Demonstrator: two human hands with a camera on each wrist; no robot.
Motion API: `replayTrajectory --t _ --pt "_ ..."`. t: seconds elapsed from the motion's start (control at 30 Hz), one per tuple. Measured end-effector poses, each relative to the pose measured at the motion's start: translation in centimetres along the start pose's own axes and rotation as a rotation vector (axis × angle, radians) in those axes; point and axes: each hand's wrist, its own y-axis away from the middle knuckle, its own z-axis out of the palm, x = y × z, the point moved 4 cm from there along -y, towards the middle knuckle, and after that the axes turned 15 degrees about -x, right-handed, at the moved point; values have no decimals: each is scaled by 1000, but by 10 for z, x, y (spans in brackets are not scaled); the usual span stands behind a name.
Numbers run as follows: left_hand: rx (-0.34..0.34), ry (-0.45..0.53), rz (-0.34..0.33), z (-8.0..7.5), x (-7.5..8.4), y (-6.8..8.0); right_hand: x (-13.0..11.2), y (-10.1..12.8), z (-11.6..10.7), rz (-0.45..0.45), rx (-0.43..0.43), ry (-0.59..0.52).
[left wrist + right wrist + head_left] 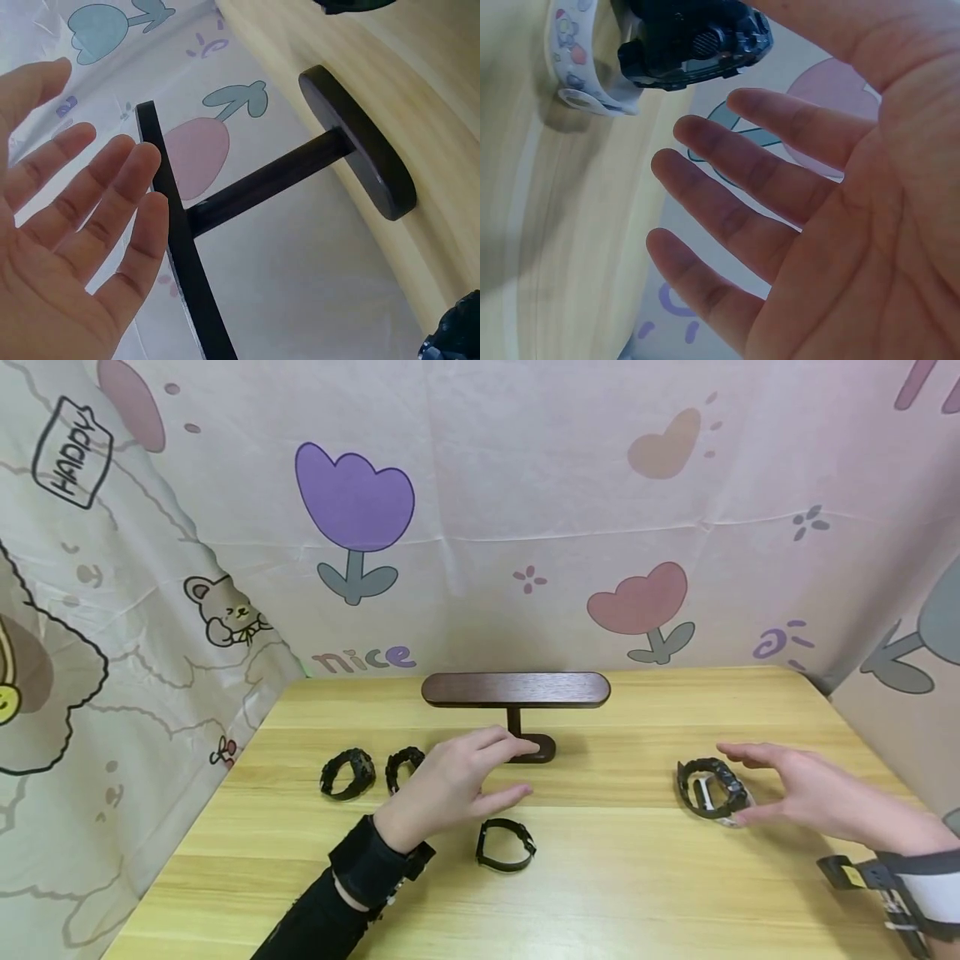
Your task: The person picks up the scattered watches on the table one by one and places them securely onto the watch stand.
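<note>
A black watch lies buckled in a loop just below the left hand, whose fingers are spread and empty. Just beyond its fingertips stands a dark T-shaped stand. The right hand, fingers straight, nearly touches a chunky black watch.

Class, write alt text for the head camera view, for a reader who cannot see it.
Two open hands hover over a wooden table: the left hand near a dark T-shaped stand, the right hand beside a black watch. Three more black watches lie near the left hand.
</note>
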Motion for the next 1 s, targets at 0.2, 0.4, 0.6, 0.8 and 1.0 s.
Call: replayTrajectory --t 0.2,0.4,0.6,0.8,1.0 --pt "-9 26 3 3 2 1 -3 -3 2 4 -15 -11" --pt "-36 48 -8 6 2 0 -4 -4 5 18 -25 -5" --pt "-72 79 -27 8 1 0 -5 -7 7 3 -19 -9" --pt "-81 83 -34 10 0 1 -4 -8 8 5 -12 -15" --pt "-81 87 -33 11 -1 1 -6 -10 8 4 0 -27"
